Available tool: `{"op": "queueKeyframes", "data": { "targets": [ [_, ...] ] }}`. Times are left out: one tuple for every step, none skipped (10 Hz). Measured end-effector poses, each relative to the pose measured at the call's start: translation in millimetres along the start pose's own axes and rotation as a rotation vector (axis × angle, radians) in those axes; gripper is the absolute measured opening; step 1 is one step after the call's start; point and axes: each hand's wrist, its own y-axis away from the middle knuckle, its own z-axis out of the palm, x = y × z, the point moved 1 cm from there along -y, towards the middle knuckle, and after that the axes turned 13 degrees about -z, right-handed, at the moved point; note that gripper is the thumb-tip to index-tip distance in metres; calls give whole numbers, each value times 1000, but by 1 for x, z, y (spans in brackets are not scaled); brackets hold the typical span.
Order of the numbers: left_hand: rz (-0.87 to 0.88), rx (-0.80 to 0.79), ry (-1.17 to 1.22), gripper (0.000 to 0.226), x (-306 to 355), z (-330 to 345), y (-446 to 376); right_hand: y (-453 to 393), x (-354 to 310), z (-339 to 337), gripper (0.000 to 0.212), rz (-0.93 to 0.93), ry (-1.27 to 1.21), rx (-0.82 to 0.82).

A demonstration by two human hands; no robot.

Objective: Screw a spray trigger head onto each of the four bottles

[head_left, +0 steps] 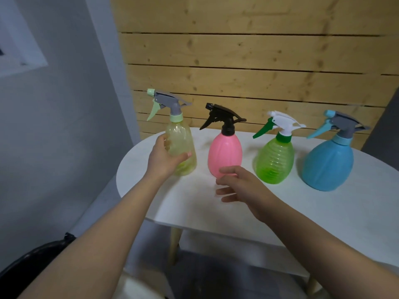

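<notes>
Several spray bottles stand upright in a row on the white table (216, 212), each with a trigger head on its neck. My left hand (165, 157) grips the body of the pale yellow bottle (182, 145), which carries a grey and mint head (165, 103). Right of it stand the pink bottle (225, 152) with a black head (222, 117), the green bottle (275, 161) with a white and green head (278, 124), and the blue bottle (328, 165) with a grey and light blue head (339, 124). My right hand (239, 183) hovers with relaxed fingers just in front of the pink bottle, holding nothing.
A wooden plank wall (248, 61) rises right behind the table. The table's rounded left end and front edge lie close to my arms, above a wooden leg (174, 244). A dark object (26, 266) sits low at the left, by the grey wall.
</notes>
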Motion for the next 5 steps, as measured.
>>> {"op": "queueKeyframes", "data": {
  "targets": [
    [29,-26,-30,80,-3,5,-4,-3,2,-4,35,20,8,2],
    [31,-64,-18,81,-7,7,-8,-3,4,-5,35,30,-6,3],
    [15,-104,4,84,-12,10,-14,-4,5,-7,34,20,-13,-4],
    [1,-123,0,88,-12,9,-10,0,2,-7,33,20,-11,-15],
    [-9,-78,6,95,-8,8,-8,0,0,-10,29,-15,10,4]
  ]
}}
